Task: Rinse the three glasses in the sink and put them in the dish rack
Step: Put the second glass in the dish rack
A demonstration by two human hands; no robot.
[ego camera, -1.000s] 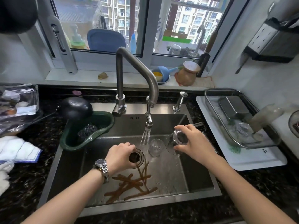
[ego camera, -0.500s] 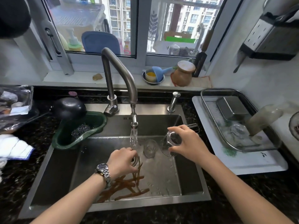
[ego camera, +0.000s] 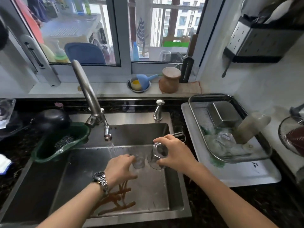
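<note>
Since a second ago the left hand (ego camera: 120, 168) has left the drain and reached right to the small glass (ego camera: 138, 161) standing on the sink (ego camera: 79, 175) floor, while the right hand (ego camera: 175, 153) has kept its glass tipped over the basin and the faucet (ego camera: 92, 102) spout now reads further left in view.

At far left a green strainer basket (ego camera: 49, 150) hangs on the sink corner, holding a steel scrubber. Water runs from the faucet in a thin stream that lands just left of the left hand. That hand, with a metal watch (ego camera: 100, 180) at the wrist, is curled loosely, its fingertips touching the small glass's left side; whether it truly grips the glass cannot be told. Brown streaks lie on the sink floor below the wrist.

Just beside it, the right hand is closed around a larger glass (ego camera: 157, 155), thumb on the near side and fingers over the top, the glass tilted with its mouth toward the small glass and downward. The two glasses are very near each other, possibly touching.

Further right, the dish rack (ego camera: 230, 155) sits on a white tray (ego camera: 238, 176); a third clear glass (ego camera: 226, 139) lies in it, next to a steel container and a leaning bottle.
</note>
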